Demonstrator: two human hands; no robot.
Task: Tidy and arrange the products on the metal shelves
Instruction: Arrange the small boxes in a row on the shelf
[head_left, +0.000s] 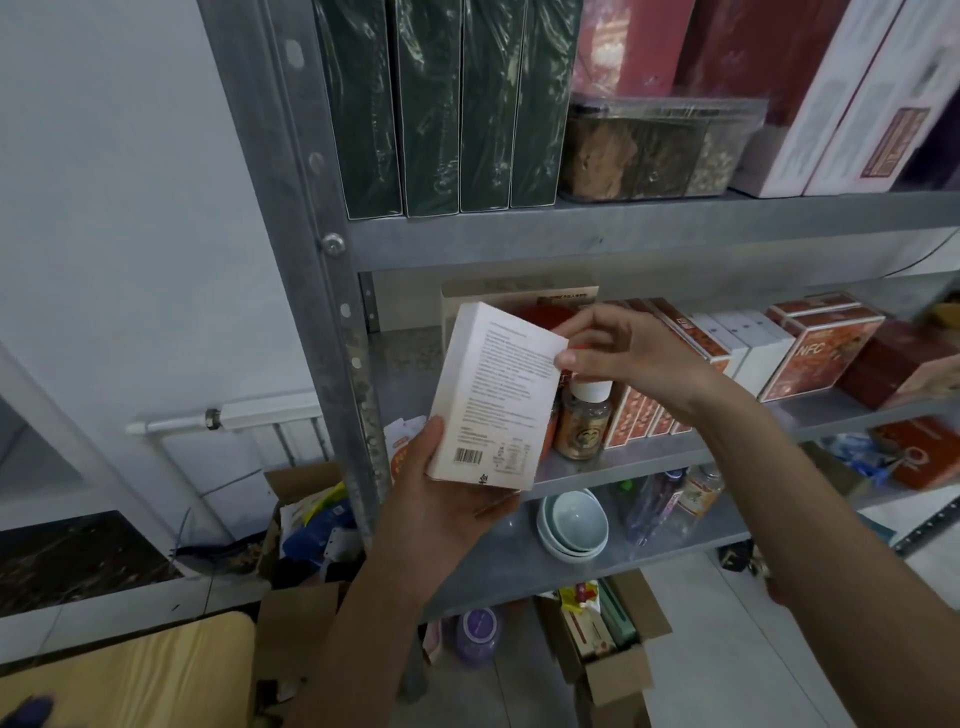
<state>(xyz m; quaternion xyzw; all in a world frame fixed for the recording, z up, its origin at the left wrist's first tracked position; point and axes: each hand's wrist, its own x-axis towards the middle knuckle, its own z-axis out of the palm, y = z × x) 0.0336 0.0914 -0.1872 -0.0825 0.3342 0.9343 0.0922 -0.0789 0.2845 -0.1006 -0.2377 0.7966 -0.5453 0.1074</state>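
Box, white card, held tilted before the middle shelf. Left hand grips its bottom end; right hand pinches the top corner. Judged light, stiff, crushable; best held by the narrow sides.

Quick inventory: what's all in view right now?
white box: 1, white, held before the middle shelf
green boxes: 4, dark green, upright on top shelf, left
clear tub: 1, brown contents, top shelf, centre
bottle: 1, amber with white cap, middle shelf, behind the white box
NFC box: 1, orange-red, middle shelf, right
bowls: stack, pale green, lower shelf
left hand: grips the white box's bottom
right hand: pinches its top corner
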